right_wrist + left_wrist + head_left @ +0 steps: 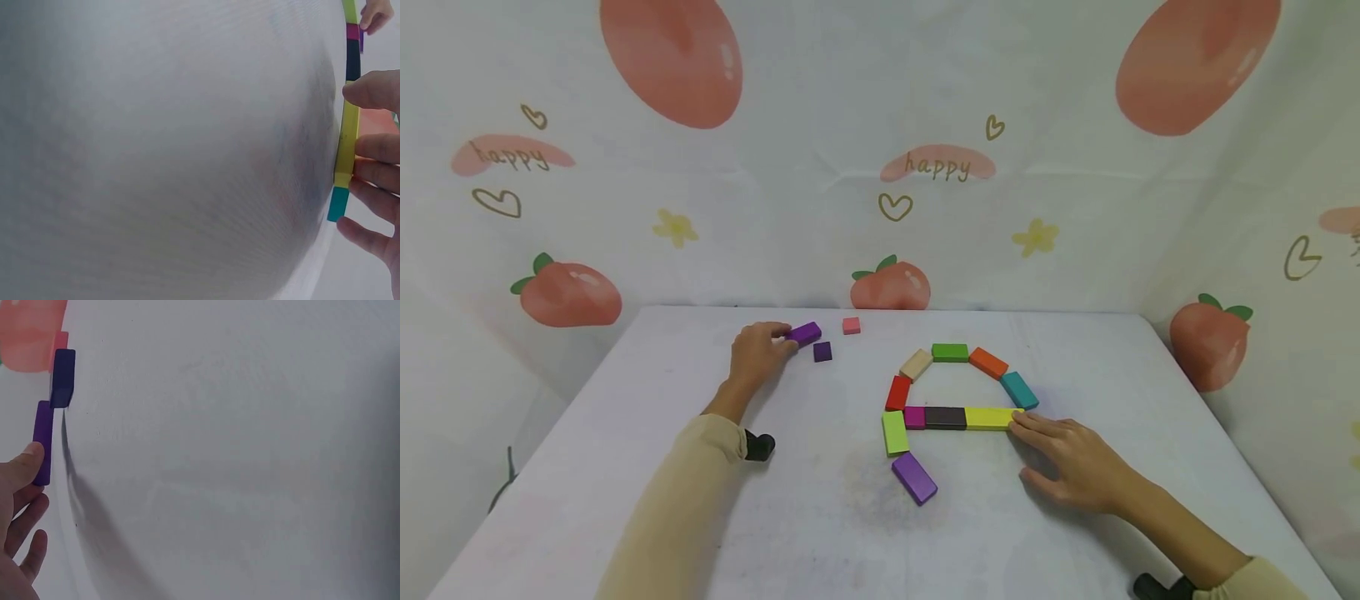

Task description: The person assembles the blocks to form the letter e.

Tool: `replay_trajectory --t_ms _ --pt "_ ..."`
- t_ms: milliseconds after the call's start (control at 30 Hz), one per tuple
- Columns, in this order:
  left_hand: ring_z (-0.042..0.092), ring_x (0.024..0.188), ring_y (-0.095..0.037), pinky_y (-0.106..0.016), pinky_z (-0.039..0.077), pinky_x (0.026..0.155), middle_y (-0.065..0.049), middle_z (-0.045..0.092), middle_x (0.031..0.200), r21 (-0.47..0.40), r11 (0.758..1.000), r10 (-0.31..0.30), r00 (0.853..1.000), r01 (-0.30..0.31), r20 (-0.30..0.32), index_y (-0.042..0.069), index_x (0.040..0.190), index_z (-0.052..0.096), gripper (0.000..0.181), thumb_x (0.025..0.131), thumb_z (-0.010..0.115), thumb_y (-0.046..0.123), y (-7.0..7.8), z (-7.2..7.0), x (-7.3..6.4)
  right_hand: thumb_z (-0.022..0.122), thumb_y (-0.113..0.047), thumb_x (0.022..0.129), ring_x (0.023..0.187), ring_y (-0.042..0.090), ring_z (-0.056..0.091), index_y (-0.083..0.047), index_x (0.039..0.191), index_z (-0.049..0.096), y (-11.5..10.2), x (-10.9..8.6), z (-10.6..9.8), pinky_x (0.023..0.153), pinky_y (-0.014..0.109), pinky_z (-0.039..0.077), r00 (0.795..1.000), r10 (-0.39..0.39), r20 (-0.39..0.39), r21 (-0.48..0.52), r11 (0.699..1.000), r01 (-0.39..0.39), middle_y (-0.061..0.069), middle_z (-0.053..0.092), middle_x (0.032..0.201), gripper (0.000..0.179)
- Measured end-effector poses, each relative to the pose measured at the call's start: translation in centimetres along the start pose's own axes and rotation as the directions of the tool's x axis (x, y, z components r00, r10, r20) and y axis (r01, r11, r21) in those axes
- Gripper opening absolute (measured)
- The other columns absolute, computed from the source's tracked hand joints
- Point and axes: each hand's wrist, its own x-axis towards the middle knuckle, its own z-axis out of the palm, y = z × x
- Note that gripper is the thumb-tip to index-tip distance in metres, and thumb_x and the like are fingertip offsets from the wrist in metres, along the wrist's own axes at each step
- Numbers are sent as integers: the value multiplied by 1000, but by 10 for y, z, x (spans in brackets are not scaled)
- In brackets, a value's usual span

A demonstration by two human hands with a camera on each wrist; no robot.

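At the back left of the table, my left hand (762, 357) pinches a purple block (805, 334) between thumb and fingers. Beside that block lie a small dark purple block (822, 352) and a pink block (851, 326). My right hand (1069, 460) has its fingers extended, the tips touching the right end of a yellow block (992, 419). In line with the yellow one are a black block (945, 418) and a magenta block (915, 417). The left wrist view shows the thumb against the purple block (42, 444).
Above the row curve a red block (898, 392), beige block (917, 365), green block (950, 352), orange block (988, 362) and teal block (1019, 390). A lime block (895, 433) and another purple block (914, 478) trail below left. A printed cloth (790, 250) hangs behind the table.
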Motion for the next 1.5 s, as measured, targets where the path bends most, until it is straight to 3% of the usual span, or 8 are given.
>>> replay_trajectory --t_ms 200,300,500,767,1000,1200,1400,1500 --pt "65 108 -40 -54 48 91 -20 72 108 -59 994 95 995 -98 -43 -2 119 71 37 86 78 13 2 -4 -7 78 -32 81 118 31 63 -6 132 65 1 0 1 88 55 54 1000 -12 -3 -4 1000 12 12 60 138 59" --pt "67 106 -37 -52 50 89 -18 73 107 -93 981 166 986 -168 -27 -2 119 71 39 84 80 13 10 -2 -14 78 -32 81 118 31 63 -6 132 65 1 -1 1 88 54 54 1000 -16 -5 -4 1000 16 12 60 138 59" --pt "70 101 -32 -51 49 90 -15 75 104 -112 948 300 954 -298 4 -1 117 73 40 81 83 14 33 6 -33 78 -33 81 119 31 63 -6 133 64 0 -1 0 89 55 54 1000 -12 4 -3 1000 12 12 60 138 60" --pt "71 96 -25 -43 53 82 -8 76 105 -145 906 408 912 -399 40 3 114 75 40 78 86 17 72 18 -54 78 -34 82 118 31 63 -7 133 64 0 -2 2 89 55 54 1000 5 17 -1 1000 -5 12 60 139 60" --pt "72 87 -18 -29 52 70 -4 76 105 -190 848 516 853 -495 77 5 114 75 39 80 85 20 101 28 -77 78 -34 82 119 31 63 -6 133 64 0 0 0 89 54 54 1000 -7 14 -8 1000 7 12 60 139 60" --pt "72 86 -16 -30 53 77 0 77 97 -208 821 561 820 -532 114 7 113 76 39 79 86 21 121 37 -96 78 -34 82 119 30 62 -7 133 64 0 0 0 89 54 53 1000 -8 17 -8 1000 9 11 60 139 59" --pt "67 74 -12 -24 49 72 3 77 95 -251 813 568 810 -526 143 10 114 76 39 79 86 23 134 47 -111 78 -34 82 119 31 63 -6 133 64 -1 -1 0 89 54 54 1000 -7 19 -13 1000 8 12 60 138 59" --pt "68 77 -11 -23 49 72 3 77 98 -272 806 575 804 -525 151 10 116 75 40 80 86 23 140 50 -119 78 -34 82 120 31 62 -6 133 64 -1 0 0 90 55 53 1000 -2 19 -17 1000 3 11 60 138 60"
